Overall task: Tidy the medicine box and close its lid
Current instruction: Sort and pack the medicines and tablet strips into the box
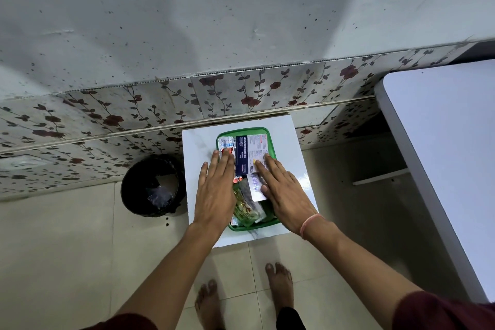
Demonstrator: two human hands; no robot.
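Note:
A green medicine box [242,130] stands on a small white table [198,147]. Inside show a dark blue dressings carton [241,153], a white printed pack [257,146], a silver blister strip [226,144] and green-gold sachets [245,209]. My left hand [214,190] lies flat, palm down, over the box's left side, fingers spread. My right hand [284,190] lies flat over the right side, fingertips on the white pack. Neither hand grips anything. I cannot tell whether a clear lid lies under my palms.
A black bin [152,185] with a liner stands on the floor left of the small table. A large white tabletop [442,155] fills the right. A flower-patterned tiled wall [241,88] runs behind. My bare feet [278,284] stand on beige tiles.

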